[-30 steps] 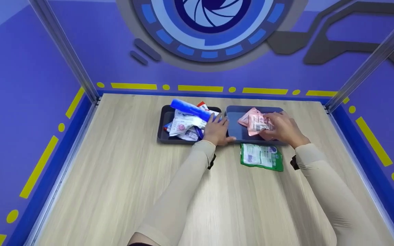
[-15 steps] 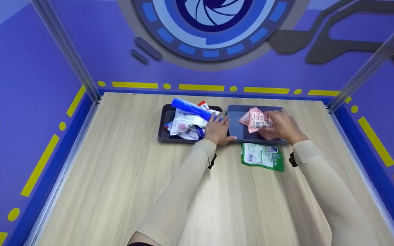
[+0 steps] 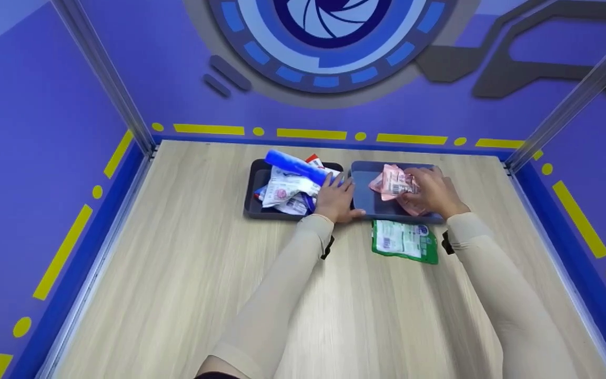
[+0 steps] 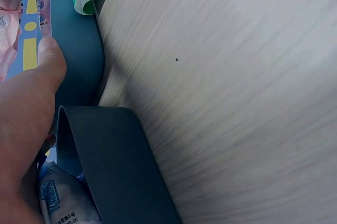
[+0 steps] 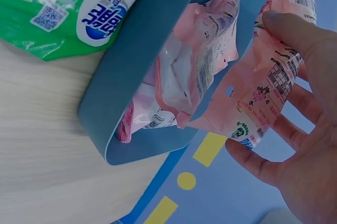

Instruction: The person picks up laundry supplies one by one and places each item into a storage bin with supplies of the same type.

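My right hand point(image 3: 434, 195) pinches a pink printed packet point(image 5: 258, 87) between thumb and fingers, above the right grey-blue tray point(image 3: 367, 205). Other pink packets point(image 5: 195, 60) lie inside that tray, partly hidden behind the hand in the head view. My left hand point(image 3: 334, 202) rests with extended fingers where the two trays meet, its thumb point(image 4: 50, 55) at the right tray. Under its fingers, the darker left tray point(image 3: 266, 215) holds several white packets point(image 3: 282, 190) with a bright blue rolled or tube-like item point(image 3: 293, 166) on top.
A green and white pouch point(image 3: 405, 242) lies flat on the wooden table point(image 3: 187, 252), just in front of the right tray. Blue-purple panels point(image 3: 140, 84) with yellow marks enclose the table at the back and both sides. Metal posts point(image 3: 119, 89) stand at the rear corners.
The right hand and its pink packet have risen slightly toward the back of the tray. The left hand stays where it was. The head view has shifted a little.
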